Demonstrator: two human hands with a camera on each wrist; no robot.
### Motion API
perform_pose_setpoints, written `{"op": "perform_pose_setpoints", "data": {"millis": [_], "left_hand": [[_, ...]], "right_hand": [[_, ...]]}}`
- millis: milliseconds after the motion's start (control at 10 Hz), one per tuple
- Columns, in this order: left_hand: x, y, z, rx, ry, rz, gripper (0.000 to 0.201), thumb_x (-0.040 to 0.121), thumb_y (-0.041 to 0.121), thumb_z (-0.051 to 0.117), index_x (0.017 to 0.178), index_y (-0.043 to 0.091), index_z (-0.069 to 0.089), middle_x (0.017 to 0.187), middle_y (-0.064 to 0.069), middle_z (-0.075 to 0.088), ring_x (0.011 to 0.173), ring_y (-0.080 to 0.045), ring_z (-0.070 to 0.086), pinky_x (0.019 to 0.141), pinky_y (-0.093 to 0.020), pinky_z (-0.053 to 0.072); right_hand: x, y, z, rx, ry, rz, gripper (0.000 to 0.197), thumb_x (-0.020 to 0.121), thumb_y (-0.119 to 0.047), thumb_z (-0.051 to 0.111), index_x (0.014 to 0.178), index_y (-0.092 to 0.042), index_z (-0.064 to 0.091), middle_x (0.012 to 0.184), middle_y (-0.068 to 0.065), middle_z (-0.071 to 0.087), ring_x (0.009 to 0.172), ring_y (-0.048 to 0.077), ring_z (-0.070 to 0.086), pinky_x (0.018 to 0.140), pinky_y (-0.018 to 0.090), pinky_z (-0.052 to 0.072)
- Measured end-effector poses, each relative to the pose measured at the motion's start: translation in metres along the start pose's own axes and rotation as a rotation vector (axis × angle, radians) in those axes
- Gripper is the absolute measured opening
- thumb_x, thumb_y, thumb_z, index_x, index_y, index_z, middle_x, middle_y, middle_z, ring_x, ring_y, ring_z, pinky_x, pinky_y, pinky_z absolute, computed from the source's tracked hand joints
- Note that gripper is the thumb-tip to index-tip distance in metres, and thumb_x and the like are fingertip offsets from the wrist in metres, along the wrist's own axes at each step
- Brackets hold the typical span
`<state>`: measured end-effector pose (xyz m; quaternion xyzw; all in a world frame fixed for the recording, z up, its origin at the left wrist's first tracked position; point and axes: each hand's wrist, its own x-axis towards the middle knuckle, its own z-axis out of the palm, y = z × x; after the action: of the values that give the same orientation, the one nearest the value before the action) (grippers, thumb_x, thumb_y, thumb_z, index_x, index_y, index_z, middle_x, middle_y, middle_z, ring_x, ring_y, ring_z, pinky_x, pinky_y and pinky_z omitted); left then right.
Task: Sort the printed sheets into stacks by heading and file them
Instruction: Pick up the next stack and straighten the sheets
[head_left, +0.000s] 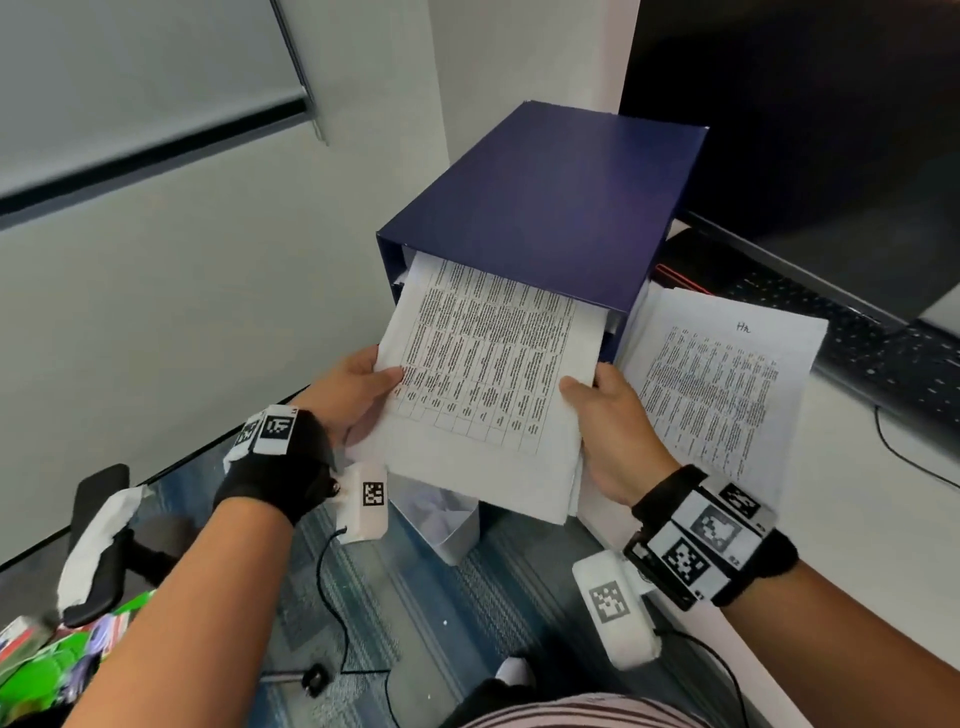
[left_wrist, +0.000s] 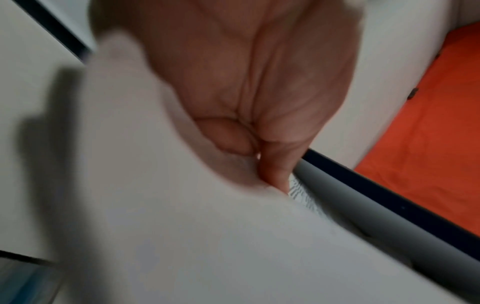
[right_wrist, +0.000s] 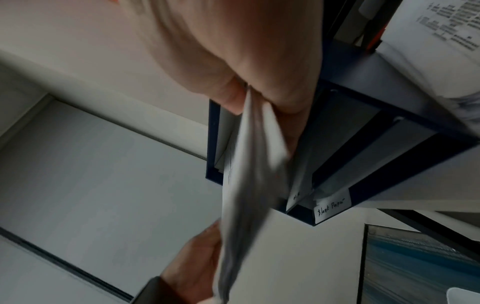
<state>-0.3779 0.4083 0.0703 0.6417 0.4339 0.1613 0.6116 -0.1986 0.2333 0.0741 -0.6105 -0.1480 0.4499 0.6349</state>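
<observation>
Two hands are holding one sheaf of printed sheets at the mouth of a blue file box.

The left hand (head_left: 358, 387) and the right hand (head_left: 618, 431) are each gripping a side edge of the sheaf (head_left: 483, 374), thumbs on top and fingers curled beneath. Its far end is lying inside the uppermost slot of the single blue file box (head_left: 545, 208). Its near end is hanging out over a bin (head_left: 452, 525) on the blue striped carpet (head_left: 415, 623). One white label (right_wrist: 331, 207) on the box front is reading "Blank Paper". A second paper stack (head_left: 727, 384) is lying just right of the box on the white desk (head_left: 857, 545), with a handwritten mark too small to read. One keyboard (head_left: 883, 358) and one dark monitor (head_left: 805, 130) are standing behind, and a pale wall (head_left: 182, 286) is closing the left.
</observation>
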Motion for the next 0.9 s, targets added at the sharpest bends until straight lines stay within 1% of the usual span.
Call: {"op": "perform_pose_setpoints", "data": {"millis": [100,200,300,400,500,600,700,800,900], "left_hand": [[0.017,0.017,0.006,0.010,0.030,0.025,0.018,0.096,0.005,0.047,0.095,0.016,0.061,0.085,0.004,0.074,0.077,-0.012,0.070,0.075,-0.030,0.054],[0.035,0.033,0.006,-0.007,0.034,0.026,0.011,0.094,0.008,0.051,0.093,0.014,0.059,0.100,-0.010,0.070,0.094,-0.027,0.067,0.094,-0.045,0.049],[0.045,0.044,0.003,0.013,0.047,0.027,0.002,0.091,0.016,0.059,0.092,0.016,0.057,0.100,-0.013,0.069,0.086,-0.028,0.065,0.085,-0.043,0.055],[0.049,0.048,-0.003,0.093,-0.026,-0.035,0.018,0.092,0.018,0.058,0.108,0.009,0.054,0.081,-0.011,0.064,0.057,-0.015,0.057,0.044,-0.020,0.050],[0.059,0.051,-0.002,-0.055,0.100,0.020,0.007,0.093,0.008,0.054,0.099,0.003,0.052,0.066,-0.008,0.057,0.039,-0.006,0.051,0.038,-0.013,0.043],[0.068,0.053,0.000,-0.304,0.289,0.070,0.011,0.091,0.005,0.058,0.081,0.007,0.054,0.056,-0.003,0.066,0.050,-0.006,0.064,0.055,-0.015,0.056],[0.072,0.049,0.006,-0.372,0.323,0.109,0.011,0.091,0.005,0.059,0.081,0.007,0.057,0.062,-0.004,0.069,0.060,-0.011,0.068,0.065,-0.018,0.058],[0.072,0.041,0.016,-0.336,0.331,0.124,0.015,0.093,0.010,0.057,0.078,0.011,0.055,0.071,-0.008,0.065,0.055,-0.009,0.065,0.055,-0.019,0.057],[0.069,0.029,0.028,-0.269,0.302,0.114,0.016,0.093,0.015,0.057,0.078,0.015,0.054,0.072,-0.006,0.065,0.052,-0.009,0.063,0.048,-0.018,0.053]], "right_hand": [[-0.014,-0.008,-0.003,-0.067,-0.180,0.131,0.027,0.098,-0.018,0.050,0.125,-0.018,0.052,0.113,0.008,0.068,0.087,0.025,0.069,0.068,0.038,0.059],[-0.021,-0.017,0.000,-0.075,-0.232,0.188,0.025,0.099,-0.014,0.047,0.124,-0.017,0.053,0.098,0.005,0.069,0.055,0.019,0.066,0.044,0.023,0.051],[-0.012,-0.028,0.006,0.118,-0.117,0.132,0.030,0.098,-0.002,0.045,0.127,-0.007,0.052,0.095,0.007,0.068,0.056,0.016,0.066,0.045,0.019,0.051],[0.002,-0.038,0.018,0.313,-0.069,0.072,0.034,0.099,0.005,0.038,0.130,-0.004,0.049,0.117,0.012,0.065,0.076,0.020,0.067,0.056,0.021,0.057],[0.012,-0.043,0.035,0.434,-0.001,0.036,0.040,0.099,0.006,0.035,0.137,-0.005,0.038,0.124,0.015,0.057,0.080,0.021,0.067,0.069,0.027,0.059],[0.021,-0.051,0.049,0.496,0.097,0.051,0.052,0.101,0.003,0.033,0.149,-0.012,0.019,0.092,0.009,0.058,0.075,0.019,0.067,0.090,0.035,0.054],[0.037,-0.061,0.054,0.558,0.169,0.108,0.032,0.101,0.000,0.030,0.131,0.000,0.041,0.083,0.005,0.066,0.089,0.024,0.064,0.099,0.036,0.048],[0.042,-0.056,0.051,-0.686,0.221,-0.056,0.055,0.101,-0.008,0.029,0.151,-0.008,0.007,0.155,0.001,0.023,0.134,0.023,0.037,0.112,0.036,0.028],[0.042,-0.052,0.045,0.221,0.035,0.100,0.042,0.103,-0.008,0.029,0.144,-0.001,0.029,0.145,0.012,0.040,0.133,0.026,0.040,0.112,0.038,0.031]]}}
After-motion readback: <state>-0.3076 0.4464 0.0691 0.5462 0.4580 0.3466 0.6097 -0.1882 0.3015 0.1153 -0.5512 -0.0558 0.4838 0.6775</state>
